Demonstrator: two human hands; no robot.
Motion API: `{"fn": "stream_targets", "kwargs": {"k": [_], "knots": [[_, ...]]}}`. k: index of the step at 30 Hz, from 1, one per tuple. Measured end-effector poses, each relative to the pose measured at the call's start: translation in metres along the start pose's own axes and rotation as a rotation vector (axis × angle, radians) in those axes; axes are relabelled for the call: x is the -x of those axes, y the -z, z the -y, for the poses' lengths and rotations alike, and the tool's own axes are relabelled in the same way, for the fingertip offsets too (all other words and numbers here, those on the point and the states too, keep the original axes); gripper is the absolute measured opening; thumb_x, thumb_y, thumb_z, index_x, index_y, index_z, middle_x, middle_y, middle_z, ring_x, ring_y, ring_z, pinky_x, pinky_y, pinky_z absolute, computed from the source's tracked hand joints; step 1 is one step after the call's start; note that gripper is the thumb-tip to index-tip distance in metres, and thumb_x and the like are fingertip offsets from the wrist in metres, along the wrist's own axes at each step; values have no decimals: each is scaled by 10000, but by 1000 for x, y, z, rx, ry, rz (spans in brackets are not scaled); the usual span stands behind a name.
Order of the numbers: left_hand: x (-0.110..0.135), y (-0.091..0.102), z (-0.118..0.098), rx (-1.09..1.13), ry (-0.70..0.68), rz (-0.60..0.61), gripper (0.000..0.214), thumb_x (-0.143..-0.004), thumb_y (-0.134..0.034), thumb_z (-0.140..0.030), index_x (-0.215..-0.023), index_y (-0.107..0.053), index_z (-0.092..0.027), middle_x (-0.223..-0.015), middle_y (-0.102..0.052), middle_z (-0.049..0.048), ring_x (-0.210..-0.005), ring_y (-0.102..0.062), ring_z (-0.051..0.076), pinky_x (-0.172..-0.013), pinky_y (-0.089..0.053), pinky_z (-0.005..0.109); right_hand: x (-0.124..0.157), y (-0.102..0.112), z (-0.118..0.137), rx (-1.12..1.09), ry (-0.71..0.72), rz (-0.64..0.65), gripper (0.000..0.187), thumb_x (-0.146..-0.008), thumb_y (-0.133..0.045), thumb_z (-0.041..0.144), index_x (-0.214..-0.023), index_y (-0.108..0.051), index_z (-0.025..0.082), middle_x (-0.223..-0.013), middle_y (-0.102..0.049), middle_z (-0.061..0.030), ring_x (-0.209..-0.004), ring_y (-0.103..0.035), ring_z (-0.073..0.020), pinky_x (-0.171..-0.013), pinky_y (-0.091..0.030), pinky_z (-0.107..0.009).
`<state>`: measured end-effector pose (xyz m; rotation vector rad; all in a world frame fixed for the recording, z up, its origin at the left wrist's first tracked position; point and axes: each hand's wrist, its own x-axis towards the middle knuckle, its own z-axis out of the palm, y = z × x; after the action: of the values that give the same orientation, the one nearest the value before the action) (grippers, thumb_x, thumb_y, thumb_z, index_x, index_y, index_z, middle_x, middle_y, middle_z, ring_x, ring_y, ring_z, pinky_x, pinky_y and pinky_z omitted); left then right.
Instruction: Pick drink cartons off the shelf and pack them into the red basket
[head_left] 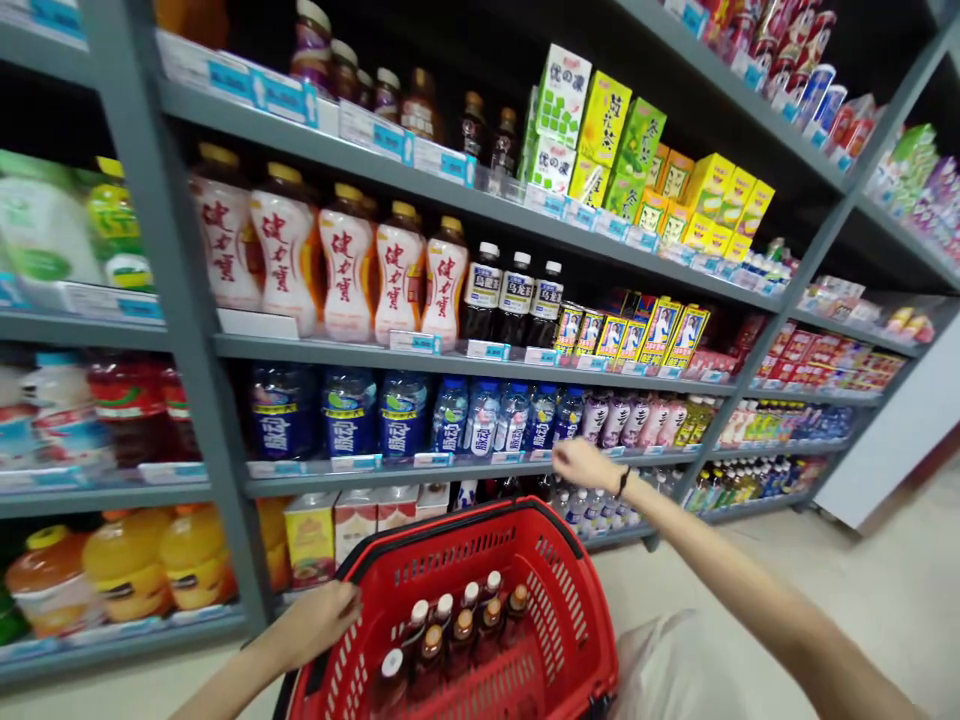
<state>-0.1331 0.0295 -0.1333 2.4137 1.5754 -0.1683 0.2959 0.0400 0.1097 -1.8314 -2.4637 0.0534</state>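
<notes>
On slotted plastic basket (480,520), left hand (322,620) clamped; right hand (581,463) at metal shelf (315,483).

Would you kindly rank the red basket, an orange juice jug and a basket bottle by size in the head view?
Red basket
Orange juice jug
Brown bottle
The jug is farther off, so true sizes are unsure.

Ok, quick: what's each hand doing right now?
Left hand: closed on the red basket rim.
Right hand: at the shelf edge, grip cannot be told.
</notes>
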Motion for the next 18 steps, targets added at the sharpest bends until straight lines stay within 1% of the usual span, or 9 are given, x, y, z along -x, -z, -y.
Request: {"fn": "stream_targets", "kwargs": {"k": [3,6,7,9,10,12,14,16,18], "knots": [[3,0,-4,-29,-20,11,429,-982,-334,-195,-1074,-744,-111,-1166,-757,213,-1156,-716,334,-1003,-520,431,-43,96,16,55,23,-326,196,-982,-494,169,-970,-689,160,-980,-748,-111,-911,-685,-225,-864,-487,-313],[-1,0,-5,-27,-14,20,407,-959,-370,-170,-1085,-746,-82,-1175,-751,240,-1166,-713,367,-1007,-519,463,-87,195,28,96,20,-618,241,-987,-447,170,-1130,-638,146,-1172,-699,-167,-1083,-639,-273,-991,-460,-390],[-3,0,-5,-22,-12,21,403,-956,-378,-168,-1094,-746,-78,-1180,-749,244,-1172,-713,369,-1008,-520,464,-101,226,30,102,21,-725,256,-980,-449,167,-1169,-619,145,-1192,-684,-172,-1106,-629,-280,-1018,-454,-412],[-6,0,-4,-11,-12,23,394,-953,-397,-175,-1107,-745,-76,-1187,-749,244,-1176,-713,366,-1007,-521,458,-130,282,33,68,54,-1014,233,-945,-514,167,-1155,-612,148,-1085,-686,-150,-1059,-637,-288,-1007,-478,-447],[-7,1,-4,-4,-12,25,392,-950,-404,-176,-1111,-747,-76,-1188,-750,243,-1173,-715,362,-1004,-523,454,-142,307,35,44,63,-1115,225,-945,-540,191,-1158,-600,148,-1068,-677,-146,-1057,-633,-294,-1012,-480,-476],[-8,2,-3,7,-13,31,392,-943,-411,-174,-1112,-751,-76,-1185,-753,242,-1163,-720,356,-996,-527,445,-162,348,41,10,51,-1232,238,-958,-605,292,-1152,-577,157,-1092,-656,-150,-1079,-619,-309,-1026,-472,-534],[-8,4,-4,14,-13,37,393,-939,-416,-172,-1113,-755,-74,-1191,-755,241,-1164,-719,354,-996,-526,439,-175,378,52,12,-26,-1249,323,-974,-644,422,-1132,-563,152,-1136,-635,-177,-1116,-610,-329,-1027,-470,-557],[-8,6,-4,20,-10,42,392,-936,-427,-178,-1126,-754,-72,-1206,-751,242,-1178,-713,360,-1004,-522,443,-181,398,68,50,-111,-1220,432,-984,-643,537,-1101,-571,127,-1162,-621,-215,-1145,-598,-343,-1042,-454,-566],[-8,8,-5,25,-4,47,391,-935,-435,-184,-1136,-752,-72,-1212,-749,244,-1182,-711,369,-1007,-520,453,-185,410,85,85,-165,-1182,504,-991,-642,571,-1098,-582,82,-1200,-608,-248,-1166,-580,-333,-1070,-419,-573]]}}
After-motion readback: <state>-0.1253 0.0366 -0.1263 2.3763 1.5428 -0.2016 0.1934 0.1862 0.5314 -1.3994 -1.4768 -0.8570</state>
